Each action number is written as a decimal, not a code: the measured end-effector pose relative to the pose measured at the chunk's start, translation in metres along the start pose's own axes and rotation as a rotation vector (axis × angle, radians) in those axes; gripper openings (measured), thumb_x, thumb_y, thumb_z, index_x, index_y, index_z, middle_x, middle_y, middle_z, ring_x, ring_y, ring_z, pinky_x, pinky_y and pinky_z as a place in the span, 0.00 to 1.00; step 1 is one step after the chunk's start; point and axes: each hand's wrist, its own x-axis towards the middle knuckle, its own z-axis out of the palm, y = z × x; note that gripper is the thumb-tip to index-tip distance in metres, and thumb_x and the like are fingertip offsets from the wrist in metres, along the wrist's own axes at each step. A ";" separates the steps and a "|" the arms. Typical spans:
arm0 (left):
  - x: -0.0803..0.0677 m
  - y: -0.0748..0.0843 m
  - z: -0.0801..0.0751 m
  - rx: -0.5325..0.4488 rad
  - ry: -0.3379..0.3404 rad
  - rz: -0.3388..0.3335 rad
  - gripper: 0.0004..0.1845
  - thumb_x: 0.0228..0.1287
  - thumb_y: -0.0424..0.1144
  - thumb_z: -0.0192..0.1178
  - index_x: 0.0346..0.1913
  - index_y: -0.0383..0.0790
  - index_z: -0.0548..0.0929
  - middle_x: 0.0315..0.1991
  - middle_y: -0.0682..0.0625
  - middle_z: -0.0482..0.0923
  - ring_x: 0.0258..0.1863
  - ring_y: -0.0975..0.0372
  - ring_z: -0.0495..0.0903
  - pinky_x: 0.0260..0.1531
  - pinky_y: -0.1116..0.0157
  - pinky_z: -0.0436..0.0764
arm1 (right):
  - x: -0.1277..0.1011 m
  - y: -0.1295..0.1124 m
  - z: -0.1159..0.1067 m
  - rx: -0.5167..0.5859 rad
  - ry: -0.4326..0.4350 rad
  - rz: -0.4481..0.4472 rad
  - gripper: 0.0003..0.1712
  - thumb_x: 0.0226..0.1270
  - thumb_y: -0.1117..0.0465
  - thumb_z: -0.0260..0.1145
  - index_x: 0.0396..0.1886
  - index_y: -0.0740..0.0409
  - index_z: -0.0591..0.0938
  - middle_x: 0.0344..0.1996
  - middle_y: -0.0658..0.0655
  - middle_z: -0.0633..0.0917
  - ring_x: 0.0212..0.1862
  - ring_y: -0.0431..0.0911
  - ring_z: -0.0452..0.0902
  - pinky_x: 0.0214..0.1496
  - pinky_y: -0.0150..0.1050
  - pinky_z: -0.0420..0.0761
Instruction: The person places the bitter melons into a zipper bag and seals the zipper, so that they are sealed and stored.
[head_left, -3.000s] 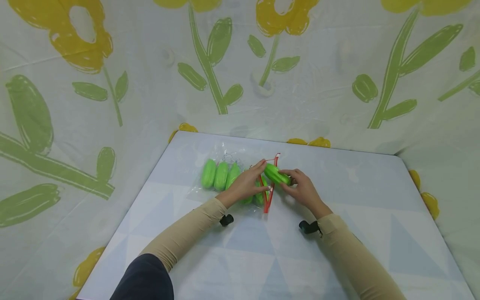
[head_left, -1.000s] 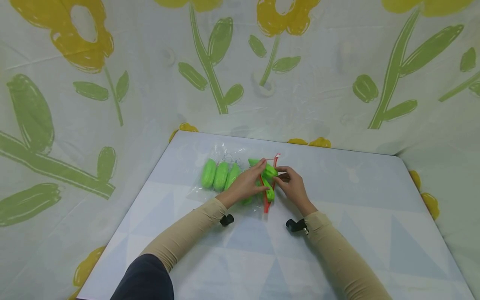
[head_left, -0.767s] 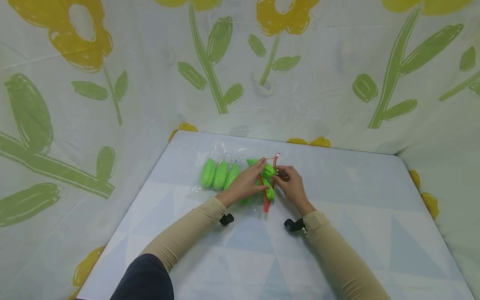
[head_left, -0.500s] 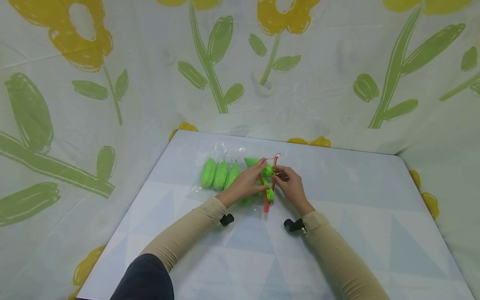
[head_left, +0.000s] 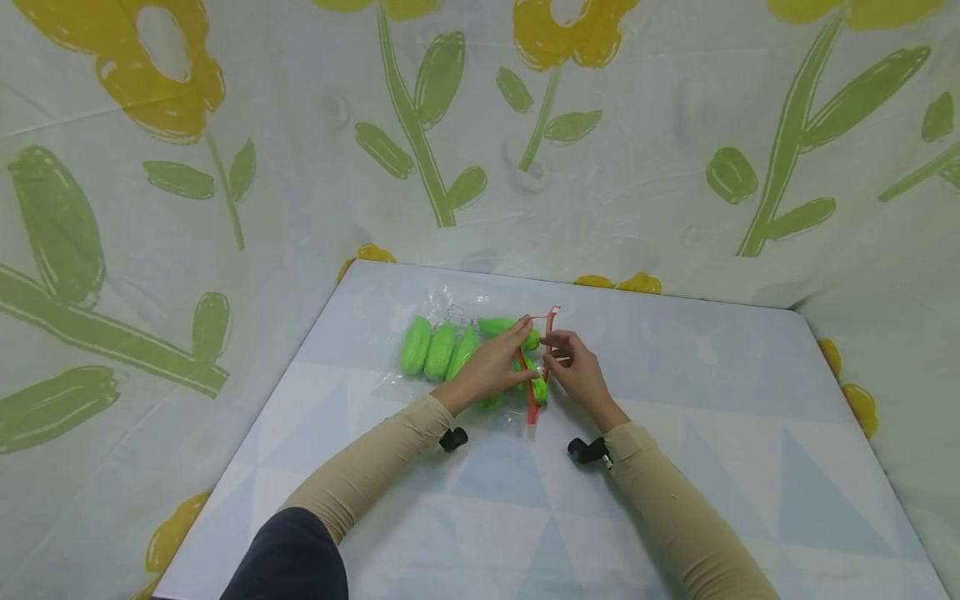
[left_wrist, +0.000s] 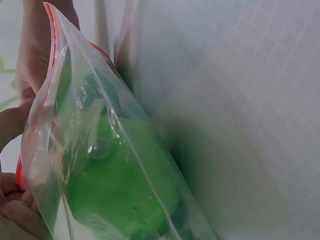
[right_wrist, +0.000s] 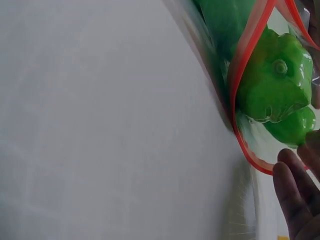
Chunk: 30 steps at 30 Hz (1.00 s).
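A clear zip bag [head_left: 393, 377] with a red zip edge lies on the table, its mouth facing right. Inside sit several green, elongated, ridged vegetables like stubby cucumbers [head_left: 416, 346]. One green vegetable [head_left: 495, 326] lies crosswise at the far side of the mouth, its rear end close to the red edge. My left hand [head_left: 491, 367] spans the mouth, thumb and fingers gripping the bag's edge and covering part of the contents. Just right of the mouth is my right hand [head_left: 577, 367], fingers loosely bent, fingertips [right_wrist: 283, 172] right at the vegetable's end and the red edge.
The pale table [head_left: 712, 467] with blue triangles extends right and toward me. Behind and beside it hangs a white cloth [head_left: 637, 192] printed with yellow flowers. A black wrist camera [head_left: 588, 451] sits under the right wrist, another under the left.
My right hand brought a green vegetable leftward into the bag's mouth. Over the last second it slid farther left and came out of the right fingers' pinch. The left hand has stayed put.
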 end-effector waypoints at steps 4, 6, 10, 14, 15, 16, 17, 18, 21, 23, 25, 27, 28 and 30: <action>-0.001 0.000 0.000 -0.006 0.004 0.004 0.49 0.55 0.55 0.64 0.73 0.42 0.50 0.74 0.55 0.40 0.69 0.58 0.56 0.63 0.61 0.65 | 0.000 0.001 -0.001 0.008 -0.014 -0.018 0.22 0.63 0.64 0.63 0.56 0.54 0.71 0.51 0.53 0.81 0.47 0.45 0.80 0.44 0.40 0.82; -0.001 0.000 0.000 -0.010 0.003 0.003 0.49 0.55 0.55 0.64 0.73 0.41 0.50 0.74 0.56 0.40 0.69 0.58 0.56 0.63 0.61 0.64 | -0.001 0.001 -0.002 0.005 -0.014 -0.024 0.22 0.63 0.64 0.63 0.56 0.54 0.71 0.51 0.53 0.81 0.46 0.45 0.80 0.44 0.41 0.82; 0.000 0.000 0.001 -0.016 0.006 0.005 0.48 0.55 0.54 0.64 0.73 0.41 0.50 0.74 0.56 0.41 0.69 0.59 0.55 0.63 0.61 0.65 | -0.002 0.000 -0.005 0.007 -0.010 -0.018 0.21 0.62 0.64 0.64 0.55 0.53 0.72 0.49 0.52 0.81 0.46 0.46 0.80 0.44 0.43 0.81; -0.001 0.001 0.001 -0.011 0.004 0.006 0.48 0.56 0.53 0.64 0.73 0.42 0.49 0.74 0.56 0.41 0.69 0.59 0.55 0.63 0.61 0.65 | -0.005 0.000 -0.007 0.024 -0.021 -0.014 0.21 0.62 0.64 0.64 0.55 0.53 0.73 0.46 0.53 0.82 0.46 0.46 0.79 0.44 0.43 0.81; -0.001 0.001 0.001 -0.009 0.004 0.006 0.48 0.56 0.53 0.64 0.73 0.43 0.49 0.74 0.56 0.41 0.69 0.59 0.56 0.63 0.61 0.65 | -0.006 0.000 -0.008 0.024 -0.028 -0.016 0.21 0.62 0.63 0.64 0.55 0.53 0.73 0.45 0.53 0.82 0.45 0.46 0.79 0.43 0.43 0.81; -0.001 0.001 0.001 -0.007 0.004 0.007 0.48 0.56 0.53 0.64 0.73 0.43 0.49 0.74 0.56 0.41 0.69 0.59 0.56 0.63 0.61 0.65 | -0.007 0.000 -0.008 0.025 -0.034 -0.016 0.21 0.62 0.63 0.65 0.55 0.54 0.73 0.44 0.53 0.82 0.45 0.46 0.79 0.43 0.43 0.81; -0.001 0.001 0.001 -0.004 0.002 0.006 0.48 0.56 0.54 0.64 0.73 0.44 0.48 0.74 0.56 0.41 0.69 0.59 0.56 0.63 0.62 0.65 | -0.008 0.000 -0.009 0.029 -0.041 -0.015 0.22 0.62 0.63 0.65 0.56 0.54 0.73 0.44 0.54 0.83 0.43 0.46 0.80 0.42 0.43 0.81; -0.001 0.001 0.001 -0.005 0.002 0.005 0.48 0.56 0.54 0.64 0.73 0.44 0.48 0.74 0.56 0.41 0.69 0.59 0.56 0.63 0.62 0.65 | -0.009 0.000 -0.010 0.032 -0.049 -0.012 0.22 0.62 0.63 0.64 0.56 0.55 0.73 0.43 0.54 0.83 0.42 0.46 0.80 0.42 0.42 0.82; -0.001 0.000 0.002 -0.010 -0.001 0.001 0.48 0.56 0.55 0.63 0.73 0.43 0.49 0.74 0.55 0.41 0.69 0.60 0.55 0.63 0.62 0.64 | -0.012 0.001 -0.012 0.053 -0.081 0.004 0.23 0.63 0.63 0.63 0.58 0.55 0.71 0.41 0.55 0.84 0.38 0.45 0.81 0.40 0.40 0.82; -0.001 0.000 0.002 -0.016 -0.004 -0.003 0.48 0.56 0.55 0.63 0.73 0.43 0.49 0.74 0.55 0.41 0.69 0.60 0.54 0.64 0.62 0.63 | -0.014 0.000 -0.013 0.073 -0.099 0.012 0.23 0.64 0.64 0.62 0.59 0.55 0.70 0.41 0.55 0.84 0.36 0.46 0.82 0.38 0.38 0.82; -0.002 0.000 0.001 -0.017 -0.006 -0.003 0.48 0.56 0.56 0.63 0.73 0.43 0.49 0.74 0.55 0.41 0.70 0.60 0.53 0.64 0.62 0.62 | -0.016 -0.001 -0.014 0.099 -0.118 0.013 0.24 0.65 0.64 0.61 0.60 0.55 0.68 0.42 0.57 0.84 0.36 0.47 0.82 0.38 0.36 0.81; -0.002 0.000 0.001 -0.019 -0.002 -0.001 0.48 0.56 0.56 0.63 0.73 0.43 0.49 0.74 0.55 0.41 0.70 0.60 0.53 0.65 0.62 0.62 | -0.019 -0.011 -0.018 0.137 -0.138 0.016 0.25 0.66 0.66 0.58 0.62 0.59 0.66 0.42 0.62 0.83 0.36 0.51 0.82 0.38 0.38 0.82; -0.002 0.000 0.001 -0.020 0.000 0.000 0.48 0.56 0.56 0.63 0.73 0.43 0.49 0.74 0.55 0.41 0.70 0.60 0.53 0.64 0.62 0.62 | -0.020 -0.017 -0.020 0.160 -0.147 0.015 0.25 0.67 0.68 0.56 0.62 0.61 0.65 0.43 0.64 0.83 0.36 0.54 0.82 0.38 0.41 0.83; -0.002 -0.001 0.001 -0.020 0.005 0.005 0.48 0.56 0.56 0.63 0.73 0.42 0.50 0.74 0.54 0.41 0.69 0.59 0.54 0.64 0.61 0.63 | -0.023 -0.028 -0.023 0.209 -0.167 0.018 0.25 0.67 0.71 0.53 0.63 0.65 0.62 0.44 0.69 0.81 0.36 0.59 0.81 0.39 0.48 0.82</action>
